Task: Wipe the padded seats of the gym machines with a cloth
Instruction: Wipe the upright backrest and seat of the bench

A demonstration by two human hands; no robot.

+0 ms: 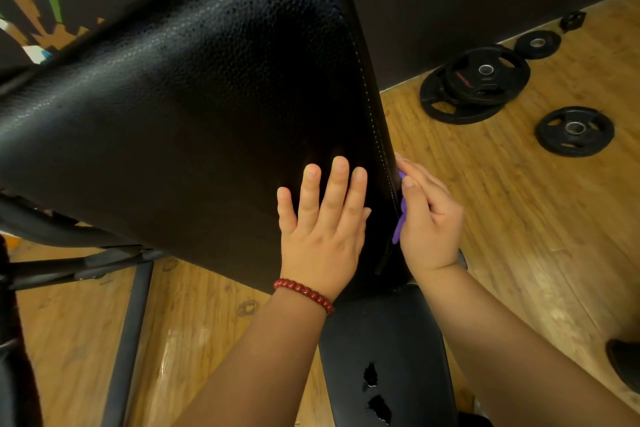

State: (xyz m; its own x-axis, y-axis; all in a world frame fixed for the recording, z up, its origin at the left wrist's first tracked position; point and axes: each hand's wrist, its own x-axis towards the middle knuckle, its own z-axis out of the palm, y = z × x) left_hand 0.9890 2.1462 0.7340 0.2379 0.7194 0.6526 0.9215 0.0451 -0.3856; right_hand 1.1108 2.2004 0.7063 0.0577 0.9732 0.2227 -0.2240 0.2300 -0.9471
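Head camera looks down on a large black padded backrest (214, 87) that fills the upper left and centre of the frame, tilted, with a pebbled, glossy vinyl skin and a stitched seam (372, 107) running down its right edge. The left hand (322, 229), with a red bead bracelet (304, 295) at the wrist, lies flat on the lower part of the pad, fingers straight and spread, holding nothing. The right hand (429, 222) is curled round a purple cloth (400, 218) and presses it against the pad's right side wall, just beside the seam; only a thin strip of cloth shows between palm and pad. At the bottom centre, a lower seat pad (384, 350) has torn holes (372, 374) in its cover. Weight plates (474, 83) lie on the wooden floor (519, 218) at the upper right. The cloth looks light, soft and limp, so it is probably best kept bunched in the palm with the fingers spread behind it. The vinyl likely gives a little under pressure and is slick, so a flat bracing hand suits it. The torn cover looks fragile, and the cloth could snag on its edges.
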